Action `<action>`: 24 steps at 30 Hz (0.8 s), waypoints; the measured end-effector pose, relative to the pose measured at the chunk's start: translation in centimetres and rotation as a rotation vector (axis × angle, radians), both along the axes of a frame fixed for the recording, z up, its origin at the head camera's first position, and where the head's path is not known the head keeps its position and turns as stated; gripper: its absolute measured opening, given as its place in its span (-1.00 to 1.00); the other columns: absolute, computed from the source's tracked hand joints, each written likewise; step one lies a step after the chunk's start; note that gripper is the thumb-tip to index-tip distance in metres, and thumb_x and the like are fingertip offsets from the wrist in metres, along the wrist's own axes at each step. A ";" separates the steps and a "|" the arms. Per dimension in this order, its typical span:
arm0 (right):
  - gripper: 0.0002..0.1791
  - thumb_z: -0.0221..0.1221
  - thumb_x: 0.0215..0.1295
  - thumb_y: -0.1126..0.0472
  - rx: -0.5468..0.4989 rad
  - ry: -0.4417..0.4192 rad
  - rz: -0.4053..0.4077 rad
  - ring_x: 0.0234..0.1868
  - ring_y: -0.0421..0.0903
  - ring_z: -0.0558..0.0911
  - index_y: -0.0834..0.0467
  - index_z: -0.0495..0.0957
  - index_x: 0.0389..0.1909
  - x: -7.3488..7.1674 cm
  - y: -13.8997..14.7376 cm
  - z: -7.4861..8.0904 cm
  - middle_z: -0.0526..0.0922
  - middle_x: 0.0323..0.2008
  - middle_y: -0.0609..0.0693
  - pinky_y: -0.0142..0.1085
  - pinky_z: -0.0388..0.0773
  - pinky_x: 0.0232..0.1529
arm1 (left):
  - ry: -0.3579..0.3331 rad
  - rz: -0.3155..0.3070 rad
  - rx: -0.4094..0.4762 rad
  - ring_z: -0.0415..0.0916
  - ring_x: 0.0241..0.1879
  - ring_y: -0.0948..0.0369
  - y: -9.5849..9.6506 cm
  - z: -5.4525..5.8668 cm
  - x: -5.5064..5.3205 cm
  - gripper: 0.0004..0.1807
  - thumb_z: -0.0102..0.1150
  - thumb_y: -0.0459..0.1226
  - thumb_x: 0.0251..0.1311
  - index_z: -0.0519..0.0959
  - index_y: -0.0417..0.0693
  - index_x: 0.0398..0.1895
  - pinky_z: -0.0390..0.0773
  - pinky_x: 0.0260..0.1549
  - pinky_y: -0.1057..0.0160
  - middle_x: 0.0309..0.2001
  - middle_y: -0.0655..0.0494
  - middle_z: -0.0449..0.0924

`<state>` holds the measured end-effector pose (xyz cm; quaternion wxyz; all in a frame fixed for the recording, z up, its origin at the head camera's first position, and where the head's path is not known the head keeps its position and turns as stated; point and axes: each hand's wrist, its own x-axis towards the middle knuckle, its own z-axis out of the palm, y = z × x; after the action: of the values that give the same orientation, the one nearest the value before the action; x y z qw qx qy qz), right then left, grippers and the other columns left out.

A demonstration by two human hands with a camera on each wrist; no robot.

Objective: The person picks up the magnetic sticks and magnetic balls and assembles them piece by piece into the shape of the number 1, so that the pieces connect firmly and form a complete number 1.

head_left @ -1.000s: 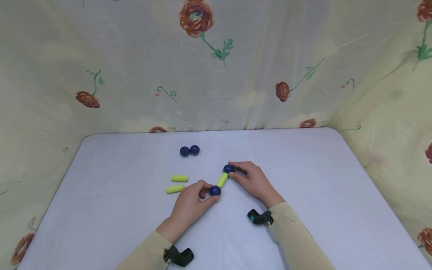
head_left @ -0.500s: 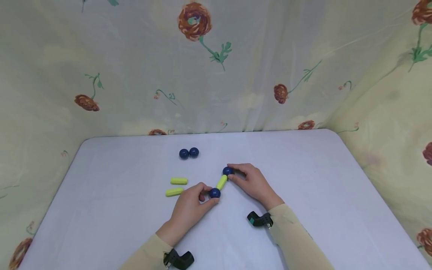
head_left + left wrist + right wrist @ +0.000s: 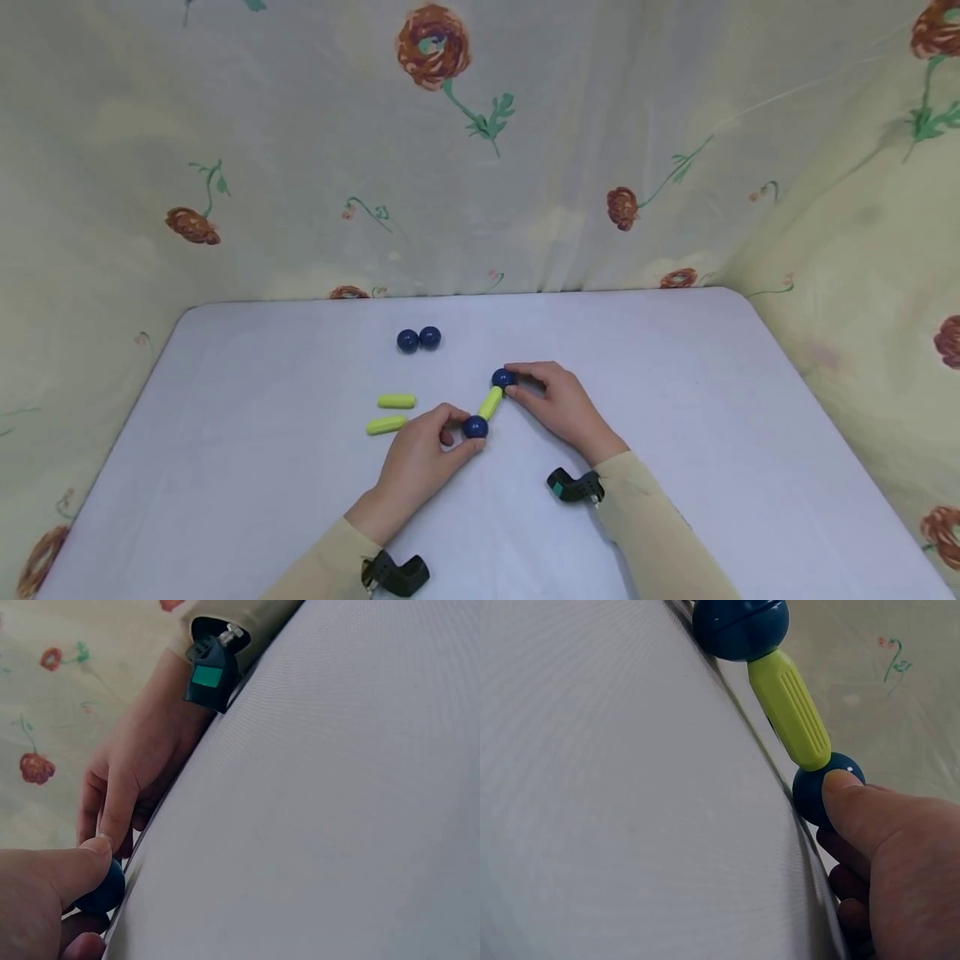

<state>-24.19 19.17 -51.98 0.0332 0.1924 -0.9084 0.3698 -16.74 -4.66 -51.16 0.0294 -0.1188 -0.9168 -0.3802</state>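
Observation:
A yellow-green ridged rod (image 3: 490, 403) joins two dark blue balls in one slanted piece on the table. My left hand (image 3: 423, 454) pinches the nearer ball (image 3: 475, 427) between thumb and fingers. With thumb and fingertips my right hand (image 3: 558, 407) grips the farther ball (image 3: 502, 379). In the right wrist view the rod (image 3: 789, 709) meets a ball at each end, and the thumb lies on the lower ball (image 3: 810, 796). The left wrist view shows the left thumb over a ball (image 3: 105, 891), the rod being hidden there.
Two more blue balls (image 3: 418, 340) sit side by side farther back on the white table (image 3: 262, 417). Two loose yellow-green rods (image 3: 396, 402) lie left of the joined piece, the nearer one close by the left hand. A flowered cloth (image 3: 525, 208) hangs behind the table.
Both hands keep their hold on the two balls of the joined piece. The piece and hands appear shifted very slightly left, along with the whole view.

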 end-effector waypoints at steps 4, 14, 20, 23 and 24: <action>-0.57 0.23 0.35 -0.11 -0.002 -0.007 -0.002 0.18 -0.10 0.52 -0.10 0.58 0.20 0.0 0.0 -0.1 0.61 0.11 -0.14 -0.07 0.44 0.16 | -0.015 0.007 -0.002 0.43 -0.41 0.35 -0.1 0.2 0.1 -0.57 0.44 0.04 0.08 0.62 0.13 -0.01 0.42 -0.43 0.32 -0.32 0.36 0.58; -0.56 0.22 0.35 -0.12 -0.004 -0.015 -0.006 0.18 -0.12 0.52 -0.12 0.58 0.20 -0.1 0.2 -0.2 0.61 0.11 -0.15 -0.09 0.44 0.17 | -0.061 -0.002 0.017 0.49 -0.31 0.36 -1.9 2.0 1.2 -0.62 0.44 -0.04 0.12 0.64 0.10 -0.01 0.50 -0.31 0.26 -0.12 0.31 0.64; -0.58 0.23 0.35 -0.10 0.010 -0.015 -0.025 0.16 -0.15 0.52 -0.13 0.58 0.19 -0.2 0.2 -0.3 0.61 0.09 -0.16 -0.14 0.45 0.15 | 0.017 0.058 0.058 0.51 -0.33 0.32 -4.5 2.1 1.4 -0.71 0.48 -0.13 0.07 0.66 0.08 -0.15 0.52 -0.28 0.21 -0.22 0.32 0.63; -0.58 0.24 0.35 -0.08 0.006 -0.011 -0.026 0.15 -0.14 0.53 -0.11 0.58 0.19 -0.2 0.2 -0.2 0.62 0.09 -0.15 -0.12 0.46 0.14 | 0.088 0.087 0.093 0.51 -0.33 0.30 -6.1 1.8 1.3 -0.70 0.51 -0.18 0.03 0.66 0.04 -0.17 0.53 -0.29 0.20 -0.26 0.28 0.61; -0.58 0.24 0.36 -0.08 0.005 -0.010 -0.025 0.15 -0.14 0.53 -0.11 0.58 0.19 -0.2 0.3 -0.2 0.62 0.09 -0.15 -0.12 0.46 0.13 | 0.108 0.100 0.099 0.50 -0.32 0.30 -6.6 1.7 1.3 -0.70 0.52 -0.20 0.01 0.66 0.03 -0.17 0.53 -0.28 0.19 -0.26 0.26 0.60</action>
<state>-24.35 19.42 -52.20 0.0328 0.1795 -0.9117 0.3680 -15.45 -11.30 -49.41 0.1038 -0.0917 -0.8986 -0.4162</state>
